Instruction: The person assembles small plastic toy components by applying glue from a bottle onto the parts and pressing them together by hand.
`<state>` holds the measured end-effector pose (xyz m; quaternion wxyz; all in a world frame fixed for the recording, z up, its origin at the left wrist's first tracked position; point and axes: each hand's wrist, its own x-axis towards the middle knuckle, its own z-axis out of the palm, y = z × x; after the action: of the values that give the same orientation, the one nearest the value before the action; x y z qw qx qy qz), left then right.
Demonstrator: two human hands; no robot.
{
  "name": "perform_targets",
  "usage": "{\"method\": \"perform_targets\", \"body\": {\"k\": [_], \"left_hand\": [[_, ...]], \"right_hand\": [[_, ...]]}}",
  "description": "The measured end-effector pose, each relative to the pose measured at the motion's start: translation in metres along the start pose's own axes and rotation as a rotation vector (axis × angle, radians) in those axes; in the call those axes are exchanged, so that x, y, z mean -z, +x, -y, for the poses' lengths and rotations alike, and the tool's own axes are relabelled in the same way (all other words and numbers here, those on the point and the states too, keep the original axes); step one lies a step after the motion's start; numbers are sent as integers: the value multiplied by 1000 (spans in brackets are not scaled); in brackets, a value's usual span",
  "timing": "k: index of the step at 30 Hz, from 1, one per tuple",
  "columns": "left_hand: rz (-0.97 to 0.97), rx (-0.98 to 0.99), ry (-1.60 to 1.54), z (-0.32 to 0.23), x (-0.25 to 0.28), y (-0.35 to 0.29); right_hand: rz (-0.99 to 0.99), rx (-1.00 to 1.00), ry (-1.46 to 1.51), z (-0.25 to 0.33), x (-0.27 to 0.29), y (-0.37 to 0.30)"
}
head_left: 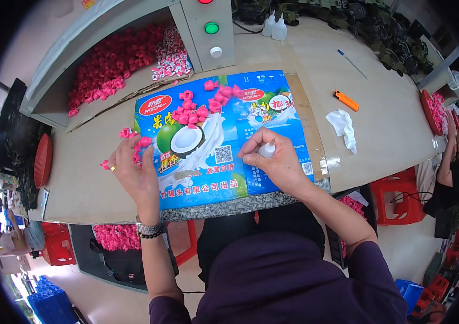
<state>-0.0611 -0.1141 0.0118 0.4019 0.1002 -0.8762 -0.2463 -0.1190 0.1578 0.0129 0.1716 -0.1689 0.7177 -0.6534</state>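
The small pink pieces [135, 141] sit bunched at the fingertips of the left hand [132, 170], at the left edge of the blue printed sheet [229, 156] that covers the middle of the desk [391, 129]. One stray pink piece [104, 164] lies just outside that hand, on bare desk. The left grip is loosely curled, fingers spread and bent over the pieces. It touches several, but whether any one is actually pinched cannot be told from here.

The right hand [275, 159] is closed snugly round a small white squeeze bottle [266, 149], whose nozzle points up and away from the palm. This grip is nearly shut, with the thumb and forefinger wrapped high on the bottle's neck.

To do this step well, judging by how things lie, single out one pink piece with the left fingertips and hold it steady before the nozzle comes near. Keep the squeeze on the bottle light so that only a little comes out, and work over the printed sheet so that any drip lands there.

Beyond both hands, further up the sheet, a loose cluster of more pink pieces [202, 105] lies scattered. Farther off, beyond the left hand, a bin of pink pieces [110, 62] stands open. Out past the right hand lie a crumpled white cloth [343, 127], an orange lighter [345, 100] and a blue pen [352, 63].
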Motion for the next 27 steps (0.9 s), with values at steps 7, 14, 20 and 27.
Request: {"method": "perform_targets", "body": {"k": [7, 14, 20, 27], "left_hand": [[248, -268, 83, -36, -52, 17], [335, -235, 95, -22, -77, 25], [270, -346, -116, -32, -64, 18], [662, 733, -1394, -80, -14, -38]], "right_hand": [[12, 4, -30, 1, -1, -4], [-57, 47, 58, 0, 7, -12], [-44, 31, 35, 13, 13, -19], [-9, 460, -539, 31, 24, -32]]}}
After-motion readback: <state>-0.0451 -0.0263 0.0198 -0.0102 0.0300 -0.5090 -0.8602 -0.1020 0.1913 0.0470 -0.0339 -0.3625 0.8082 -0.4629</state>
